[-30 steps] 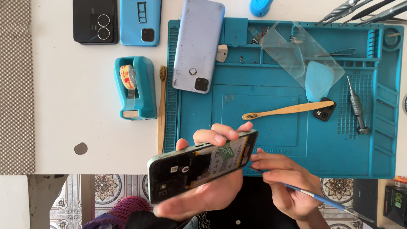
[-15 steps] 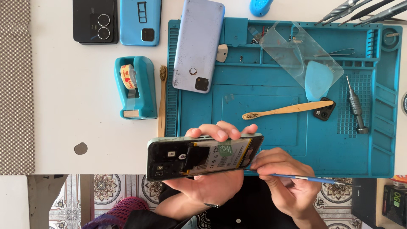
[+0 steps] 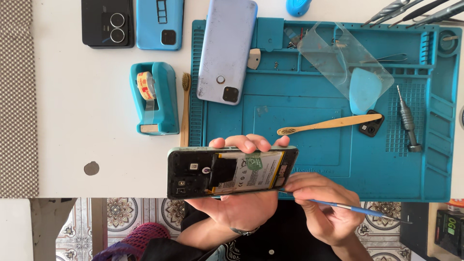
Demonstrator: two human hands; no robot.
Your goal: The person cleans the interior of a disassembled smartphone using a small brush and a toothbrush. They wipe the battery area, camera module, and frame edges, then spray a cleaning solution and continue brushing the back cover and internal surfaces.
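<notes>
Above the blue mat (image 3: 367,169), left hand (image 3: 241,205) grips an opened phone (image 3: 231,171) while right hand (image 3: 324,205) fingers pinch a thin tool (image 3: 357,210).

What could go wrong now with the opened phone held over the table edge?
The opened black phone with exposed battery rests only in the left hand, partly beyond the white table edge; it might slip and fall. The thin blue-handled tool in the right hand might scratch internal parts.

phone repair bench | blue silicone work mat (image 3: 309,111) w/ part trays | screwdriver (image 3: 407,121), tweezers (image 3: 415,12) | spare phones (image 3: 107,22) | tape dispenser (image 3: 153,99) | opened phone (image 3: 231,171) in hand
</notes>
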